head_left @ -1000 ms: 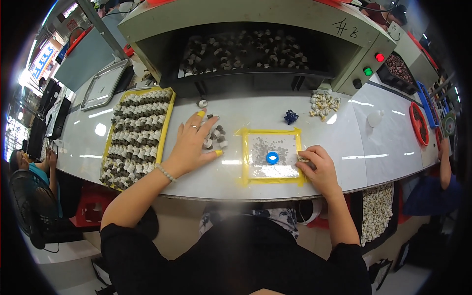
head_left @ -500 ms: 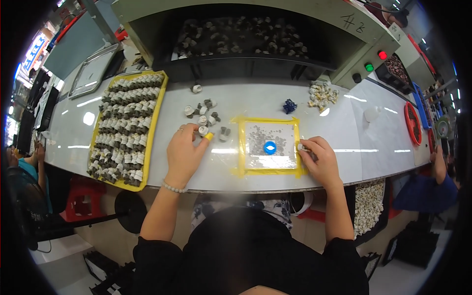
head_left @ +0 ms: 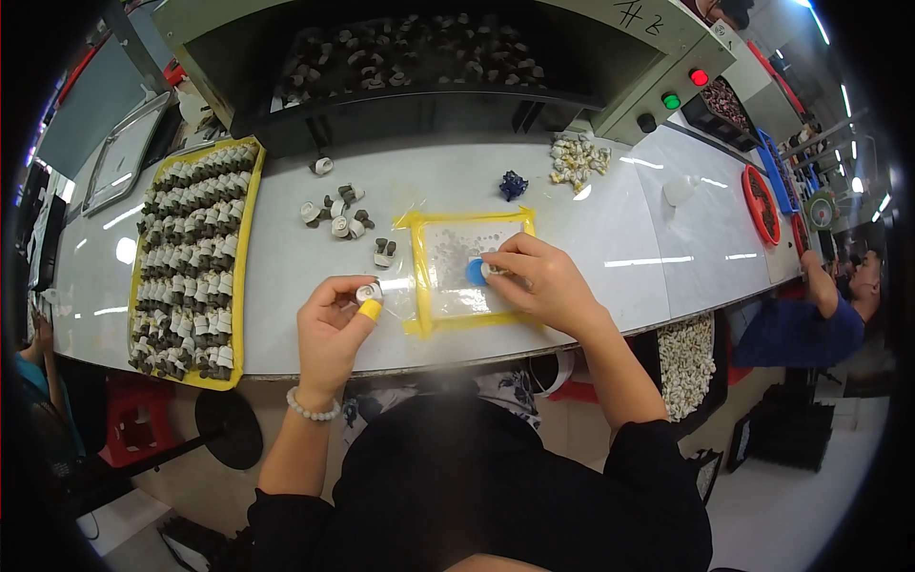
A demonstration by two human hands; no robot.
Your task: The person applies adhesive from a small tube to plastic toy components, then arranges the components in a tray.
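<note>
Flanking the left hand (head_left: 329, 329) (perhaps gripping a part (head_left: 368, 292)): yellow tray (head_left: 250, 200).

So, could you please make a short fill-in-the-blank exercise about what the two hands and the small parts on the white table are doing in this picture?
1. The left hand holds one small ring-shaped part and wears a finger cot of ____ colour.
2. The right hand rests on the clear sheet, whose border tape is yellow, touching a small round ____ disc.
3. The tray full of rowed parts lies on the person's ____ side.

Missing words: yellow; blue; left
</note>
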